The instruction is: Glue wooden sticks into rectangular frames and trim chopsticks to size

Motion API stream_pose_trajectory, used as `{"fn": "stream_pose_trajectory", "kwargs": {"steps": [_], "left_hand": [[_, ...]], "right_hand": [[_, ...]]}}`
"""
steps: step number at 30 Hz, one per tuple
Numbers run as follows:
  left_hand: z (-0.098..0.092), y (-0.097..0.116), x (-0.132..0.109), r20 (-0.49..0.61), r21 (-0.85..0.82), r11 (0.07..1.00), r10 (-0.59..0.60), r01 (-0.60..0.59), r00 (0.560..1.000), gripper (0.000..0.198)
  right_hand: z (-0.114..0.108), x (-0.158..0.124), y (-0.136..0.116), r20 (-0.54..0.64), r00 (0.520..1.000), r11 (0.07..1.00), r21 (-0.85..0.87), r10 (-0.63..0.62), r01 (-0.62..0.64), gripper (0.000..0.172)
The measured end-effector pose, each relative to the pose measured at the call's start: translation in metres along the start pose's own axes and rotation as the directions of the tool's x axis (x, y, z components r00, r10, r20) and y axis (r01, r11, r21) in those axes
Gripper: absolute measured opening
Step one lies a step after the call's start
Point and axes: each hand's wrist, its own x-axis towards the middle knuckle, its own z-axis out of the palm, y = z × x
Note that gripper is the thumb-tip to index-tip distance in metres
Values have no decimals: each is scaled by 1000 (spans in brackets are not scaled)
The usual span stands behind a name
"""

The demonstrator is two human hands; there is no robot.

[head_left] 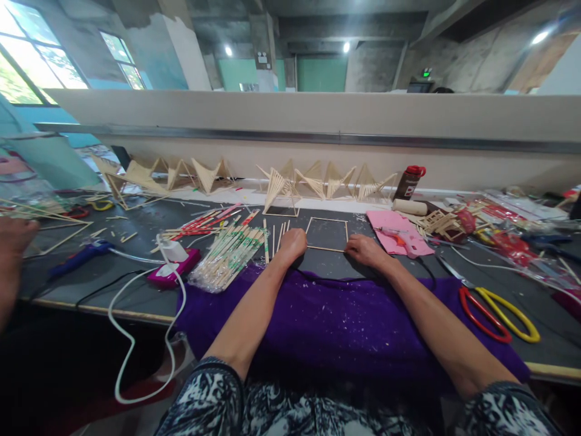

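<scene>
A square frame of thin wooden sticks [327, 248] lies on the dark table in front of me. My left hand [293, 244] is closed at its near left corner, fingers curled down against the sticks. At the near right corner, my right hand [361, 249] pinches the frame; the fingertips are partly hidden. Several loose sticks [282, 233] lie just left of my left hand. Beside them is a pile of wrapped chopsticks [231, 254] in clear plastic. A glue gun [399, 236] rests on a pink pad [379, 224] to the right of my right hand.
Finished stick models [281, 188] line the back. Purple cloth [336, 315] covers the front edge. Scissors [485, 315] lie right, near a brown bottle [408, 181]. On the left are a magenta power strip [175, 269], a blue glue gun [79, 257] and another person's hand [16, 242].
</scene>
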Motion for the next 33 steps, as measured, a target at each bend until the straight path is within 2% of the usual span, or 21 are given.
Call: {"fn": "stream_pose_trajectory", "kwargs": {"steps": [33], "left_hand": [[-2,0,1,-2,-14,1000,13,-13,1000,27]], "right_hand": [[-1,2,1,-2,1000,1000,-4,-2,2,18]]}}
